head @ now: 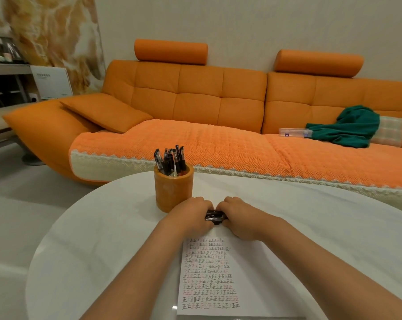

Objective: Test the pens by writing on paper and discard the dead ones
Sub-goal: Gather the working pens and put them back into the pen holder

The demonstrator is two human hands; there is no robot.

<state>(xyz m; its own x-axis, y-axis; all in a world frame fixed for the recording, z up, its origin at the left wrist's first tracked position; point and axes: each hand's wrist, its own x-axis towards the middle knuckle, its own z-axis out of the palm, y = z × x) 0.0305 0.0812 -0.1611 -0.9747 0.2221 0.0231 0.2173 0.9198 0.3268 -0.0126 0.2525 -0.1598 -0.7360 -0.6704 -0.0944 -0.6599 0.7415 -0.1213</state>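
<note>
fingers point(207, 205) of the left hand point(190, 215) and right hand point(240, 219) are clenching one bundle of dark pens point(215, 217) at the top edge of the paper point(209, 273), near the orange holder point(173, 195); a slipping grip could be sending pens rolling off the table point(98, 227).

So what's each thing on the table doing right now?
Left hand, gripping the pen
Right hand, gripping the pen
Pen, sideways between both hands
Cup, upright, holding more pens
Paper, flat on the table, covered in marks
</note>
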